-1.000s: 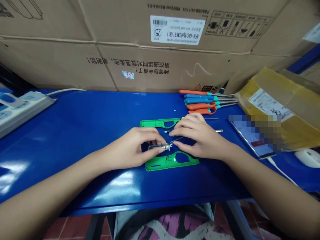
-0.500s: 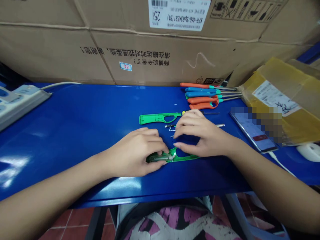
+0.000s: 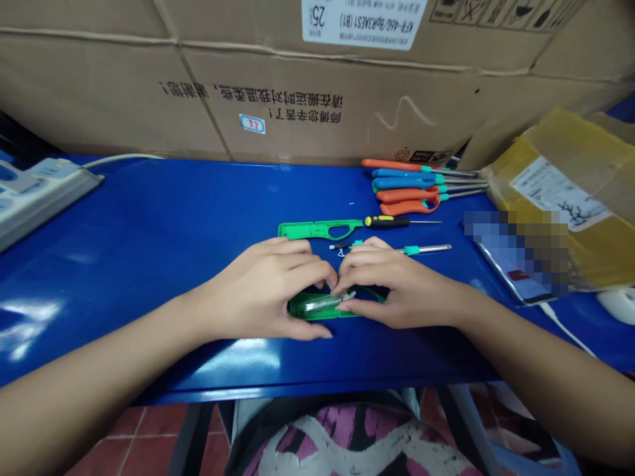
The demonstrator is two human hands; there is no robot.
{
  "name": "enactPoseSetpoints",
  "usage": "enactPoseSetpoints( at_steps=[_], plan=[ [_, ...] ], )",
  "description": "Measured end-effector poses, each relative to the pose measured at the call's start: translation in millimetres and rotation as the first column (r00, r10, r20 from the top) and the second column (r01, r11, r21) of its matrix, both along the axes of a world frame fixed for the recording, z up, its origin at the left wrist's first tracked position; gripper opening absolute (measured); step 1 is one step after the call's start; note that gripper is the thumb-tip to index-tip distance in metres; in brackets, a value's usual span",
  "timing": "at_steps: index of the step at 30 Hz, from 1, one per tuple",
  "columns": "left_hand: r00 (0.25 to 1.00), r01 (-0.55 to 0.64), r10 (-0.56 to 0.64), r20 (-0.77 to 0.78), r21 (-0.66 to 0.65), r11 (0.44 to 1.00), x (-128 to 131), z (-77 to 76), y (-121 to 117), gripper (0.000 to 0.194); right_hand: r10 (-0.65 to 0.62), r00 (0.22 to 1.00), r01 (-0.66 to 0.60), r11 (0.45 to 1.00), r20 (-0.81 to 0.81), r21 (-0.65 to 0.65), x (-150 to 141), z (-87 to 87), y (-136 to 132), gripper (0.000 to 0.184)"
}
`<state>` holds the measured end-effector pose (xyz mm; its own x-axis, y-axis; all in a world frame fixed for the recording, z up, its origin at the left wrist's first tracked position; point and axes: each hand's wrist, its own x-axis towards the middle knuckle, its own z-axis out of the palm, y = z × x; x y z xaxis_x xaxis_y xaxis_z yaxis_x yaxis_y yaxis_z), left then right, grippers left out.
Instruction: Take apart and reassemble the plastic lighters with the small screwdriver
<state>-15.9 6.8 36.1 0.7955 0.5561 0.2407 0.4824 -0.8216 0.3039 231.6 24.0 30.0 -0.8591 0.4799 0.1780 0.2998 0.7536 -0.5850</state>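
Note:
In front of me on the blue table lies one half of a green lighter casing [image 3: 297, 311]. A clear fuel tank [image 3: 320, 304] with a whitish tip rests in it, slightly slanted. My right hand [image 3: 397, 277] pinches the tank's right end between thumb and fingers. My left hand [image 3: 280, 284] spans the casing's left end, thumb stretched apart from the curled fingers; its index fingertip nearly meets my right fingers. Behind them lies the other green casing half [image 3: 307, 229]. A metal lighter tube [image 3: 431, 248] with teal fittings and thin white wire is partly covered by my right hand.
A black-and-yellow screwdriver [image 3: 391, 221] lies behind my right hand. Several orange and blue lighters [image 3: 407, 182] are stacked near the large cardboard box [image 3: 124, 106]. To the right are a phone [image 3: 516, 264] on a cable and a yellow-taped parcel [image 3: 560, 145]. A power strip [image 3: 49, 198] stands left.
My right hand has moved left and down onto the tank's right end. My left thumb and fingers have spread off the tank. The screwdriver handle has come into view.

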Motion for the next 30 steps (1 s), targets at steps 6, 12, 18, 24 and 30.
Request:
enactPoseSetpoints(
  at_steps=[6,12,18,24,30],
  plan=[
    [0.991,0.048,-0.049,-0.121,-0.015,0.999,-2,-3.5,2,0.035,-0.026,0.999,0.024,0.997,0.022,0.070,-4,2.9,-8,0.008],
    [0.993,0.045,-0.042,-0.111,0.026,0.999,-1,-7.9,1,0.020,-0.052,0.998,0.047,0.989,0.033,0.141,-13,-3.6,-13,0.012],
    [0.991,0.047,-0.041,-0.126,0.045,0.998,0,-9.9,3,0.022,-0.039,0.992,0.012,0.975,0.116,0.220,-17,-11.2,-12,0.016],
    [0.992,0.043,-0.040,-0.116,0.029,0.999,0,-9.3,3,0.020,-0.048,0.996,0.034,0.982,0.069,0.188,-16,-13.3,-13,0.014],
    [0.998,-0.019,0.017,-0.060,-0.044,0.999,-1,-7.6,5,0.033,-0.166,0.983,0.173,0.981,-0.076,0.089,-12,-13.5,-7,0.007]
  ],
)
